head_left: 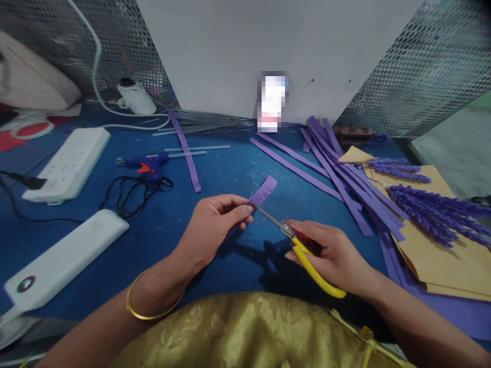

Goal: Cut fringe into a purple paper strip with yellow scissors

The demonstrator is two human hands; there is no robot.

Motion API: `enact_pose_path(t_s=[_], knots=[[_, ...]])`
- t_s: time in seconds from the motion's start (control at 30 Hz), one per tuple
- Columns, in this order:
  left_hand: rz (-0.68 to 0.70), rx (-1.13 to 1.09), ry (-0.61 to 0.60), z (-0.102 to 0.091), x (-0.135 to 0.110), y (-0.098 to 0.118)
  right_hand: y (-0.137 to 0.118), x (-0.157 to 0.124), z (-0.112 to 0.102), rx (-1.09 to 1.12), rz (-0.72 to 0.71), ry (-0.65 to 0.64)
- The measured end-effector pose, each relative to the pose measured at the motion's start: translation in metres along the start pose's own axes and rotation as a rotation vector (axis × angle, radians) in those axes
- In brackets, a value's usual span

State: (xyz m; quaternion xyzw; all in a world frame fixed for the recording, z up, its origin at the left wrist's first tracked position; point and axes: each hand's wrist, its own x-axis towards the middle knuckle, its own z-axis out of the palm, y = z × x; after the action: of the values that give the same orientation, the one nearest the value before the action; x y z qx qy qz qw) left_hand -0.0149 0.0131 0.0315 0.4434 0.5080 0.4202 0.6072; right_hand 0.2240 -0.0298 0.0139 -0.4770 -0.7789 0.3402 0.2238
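Note:
My left hand [224,214] pinches the lower end of a short purple strip [264,190] between thumb and fingers. Fine cuts run along the strip's edge like a fringe, and its far end curls. My right hand [326,253] is closed around scissors with yellow handles [316,273]. Their thin metal blades point left, and the tips reach the strip right by my left fingertips. Whether the blades are apart cannot be made out. A longer purple strip [186,153], also notched along one edge, lies on the blue table [226,171] beyond my left hand.
Several plain purple strips [356,179] lie to the right, beside purple flower sprigs [433,209] on tan paper [460,271]. At left are a blue glue gun [148,163], a power strip [72,163] and a white oblong device [69,260]. A phone [272,102] leans at the back.

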Motion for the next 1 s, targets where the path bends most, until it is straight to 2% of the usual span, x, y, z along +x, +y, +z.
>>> enact_pose_path(t_s=[1.0], knots=[[-0.013,-0.013,-0.016,0.0002,-0.0003,0.0001,0.0012,0.0,-0.0021,0.035,-0.005,-0.019]])
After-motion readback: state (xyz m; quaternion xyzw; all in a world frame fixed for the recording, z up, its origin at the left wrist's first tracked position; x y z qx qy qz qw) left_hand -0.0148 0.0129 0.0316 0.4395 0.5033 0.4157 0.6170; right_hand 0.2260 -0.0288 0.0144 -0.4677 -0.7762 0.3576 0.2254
